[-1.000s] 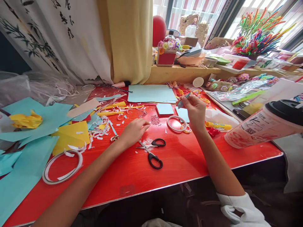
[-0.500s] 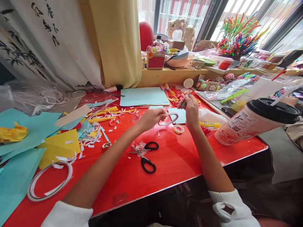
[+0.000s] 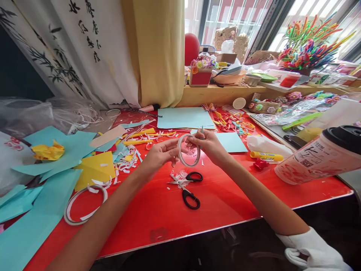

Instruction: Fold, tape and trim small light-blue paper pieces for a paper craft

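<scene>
My left hand (image 3: 162, 153) is pinched on the near side of a thin roll of white tape (image 3: 191, 165), held upright above the table. My right hand (image 3: 211, 146) has its fingers closed at the roll's far side. A small blue-grey pointed piece (image 3: 202, 130), its kind unclear, sticks up from those same fingers. Below the hands, black-handled scissors (image 3: 182, 183) lie with spread blades on white scraps. Behind my right hand is a light blue paper sheet (image 3: 232, 142). A larger tape roll (image 3: 67, 216) lies flat beside my left forearm.
Blue paper (image 3: 60, 188), yellow paper (image 3: 96, 171) and shredded strips cover the left of the red table (image 3: 158, 214). A stack of blue sheets (image 3: 184, 117) lies at the back. A yellow glue stick (image 3: 266, 156) and a tilted drink cup (image 3: 313, 162) are at right.
My right hand has come left and down to the tape roll. The roll has swung from nearly flat to upright between both hands. The whole view has turned a little left.
</scene>
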Motion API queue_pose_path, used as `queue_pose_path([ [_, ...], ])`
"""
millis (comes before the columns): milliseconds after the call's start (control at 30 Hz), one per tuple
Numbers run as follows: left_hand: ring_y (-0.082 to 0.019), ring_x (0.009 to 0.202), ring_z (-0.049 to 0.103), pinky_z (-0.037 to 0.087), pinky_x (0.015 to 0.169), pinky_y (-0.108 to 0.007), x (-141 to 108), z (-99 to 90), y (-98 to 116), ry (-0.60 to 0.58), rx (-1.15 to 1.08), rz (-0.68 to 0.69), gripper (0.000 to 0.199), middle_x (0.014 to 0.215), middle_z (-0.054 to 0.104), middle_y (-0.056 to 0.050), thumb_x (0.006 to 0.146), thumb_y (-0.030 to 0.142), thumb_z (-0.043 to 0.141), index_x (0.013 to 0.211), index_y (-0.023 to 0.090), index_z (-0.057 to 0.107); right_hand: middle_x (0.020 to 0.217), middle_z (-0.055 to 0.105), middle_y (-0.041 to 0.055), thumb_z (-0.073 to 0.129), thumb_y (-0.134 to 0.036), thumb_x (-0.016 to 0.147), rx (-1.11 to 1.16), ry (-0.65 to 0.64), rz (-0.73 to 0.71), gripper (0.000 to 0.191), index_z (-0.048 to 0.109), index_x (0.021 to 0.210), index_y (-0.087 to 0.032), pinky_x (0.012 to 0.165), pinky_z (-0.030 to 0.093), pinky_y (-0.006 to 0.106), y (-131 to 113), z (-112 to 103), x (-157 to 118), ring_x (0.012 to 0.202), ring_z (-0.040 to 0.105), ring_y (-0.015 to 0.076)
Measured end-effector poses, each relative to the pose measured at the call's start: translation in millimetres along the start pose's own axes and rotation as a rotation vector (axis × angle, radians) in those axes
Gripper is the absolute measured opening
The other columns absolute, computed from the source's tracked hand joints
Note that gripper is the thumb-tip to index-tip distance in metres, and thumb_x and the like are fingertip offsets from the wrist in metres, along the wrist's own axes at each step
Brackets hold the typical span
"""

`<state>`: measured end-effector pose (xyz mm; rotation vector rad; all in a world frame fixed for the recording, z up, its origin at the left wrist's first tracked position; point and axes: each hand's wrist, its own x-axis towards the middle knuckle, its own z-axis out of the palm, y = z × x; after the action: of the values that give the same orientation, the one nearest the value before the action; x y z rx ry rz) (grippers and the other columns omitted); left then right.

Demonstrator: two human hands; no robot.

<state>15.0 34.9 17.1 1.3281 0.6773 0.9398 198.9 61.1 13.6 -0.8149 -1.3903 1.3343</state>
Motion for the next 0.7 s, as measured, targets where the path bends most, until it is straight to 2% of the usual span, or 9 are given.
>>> queue_pose_path([
  [100, -0.009, 0.062, 0.049, 0.041, 0.052, -0.021, -9.7, -3.0, 1.4, -0.012, 0.014, 0.012, 0.054, 0.090, 0.063, -0.006, 0.072, 0.025, 0.063, 0.124, 0.021, 0.048, 0.074, 0.063, 0.0025, 0.067, -0.024, 0.069, 0.067, -0.044, 0.055, 0.038, 0.030, 0.062, -0.019, 0.069, 0.048, 0.027, -2.0, 4.4, 5.2, 0.072, 0.063, 0.0138],
  [233, -0.009, 0.062, 0.047, 0.041, 0.052, -0.021, -11.6, -17.1, -4.2, 0.077, 0.025, 0.040, 0.050, 0.080, 0.060, -0.004, 0.075, 0.026, 0.061, 0.123, 0.020, 0.048, 0.086, 0.065, 0.0052, 0.066, -0.026, 0.070, 0.162, -0.128, 0.071, 0.033, 0.035, 0.065, -0.019, 0.082, 0.047, 0.034, -2.1, 5.6, 7.2, 0.085, 0.063, 0.0175],
  [367, -0.008, 0.063, 0.045, 0.040, 0.055, -0.020, -8.0, -32.5, -11.8, 0.182, 0.065, 0.087, 0.039, 0.085, 0.059, -0.004, 0.077, 0.026, 0.058, 0.115, 0.018, 0.055, 0.096, 0.065, 0.0073, 0.064, -0.024, 0.073, 0.248, -0.198, 0.102, 0.028, 0.037, 0.067, -0.019, 0.091, 0.042, 0.038, 0.7, 1.2, 2.4, 0.096, 0.061, 0.0189],
  [500, -0.009, 0.067, 0.046, 0.040, 0.057, -0.021, -5.8, -36.5, -16.5, 0.197, 0.119, 0.128, 0.036, 0.092, 0.059, -0.006, 0.079, 0.026, 0.055, 0.114, 0.018, 0.055, 0.095, 0.065, 0.0074, 0.064, -0.022, 0.072, 0.185, -0.211, 0.122, 0.030, 0.035, 0.066, -0.019, 0.088, 0.043, 0.037, 2.5, -1.4, -2.7, 0.094, 0.061, 0.0190],
  [567, -0.010, 0.068, 0.047, 0.041, 0.057, -0.022, -6.7, -33.6, -16.4, 0.220, 0.247, 0.140, 0.037, 0.101, 0.058, -0.007, 0.081, 0.028, 0.050, 0.118, 0.020, 0.052, 0.089, 0.065, 0.0061, 0.063, -0.024, 0.073, 0.118, -0.174, 0.075, 0.032, 0.033, 0.066, -0.020, 0.082, 0.046, 0.035, 2.1, 0.4, -4.9, 0.087, 0.063, 0.0184],
  [700, -0.011, 0.073, 0.049, 0.044, 0.071, -0.028, -12.4, -21.3, -11.6, 0.332, 0.777, 0.277, 0.041, 0.123, 0.046, -0.005, 0.085, 0.031, 0.045, 0.125, 0.028, 0.042, 0.081, 0.063, 0.0025, 0.062, -0.026, 0.074, -0.109, -0.126, -0.038, 0.036, 0.028, 0.065, -0.020, 0.067, 0.048, 0.030, -2.2, 11.8, -13.9, 0.075, 0.064, 0.0158],
])
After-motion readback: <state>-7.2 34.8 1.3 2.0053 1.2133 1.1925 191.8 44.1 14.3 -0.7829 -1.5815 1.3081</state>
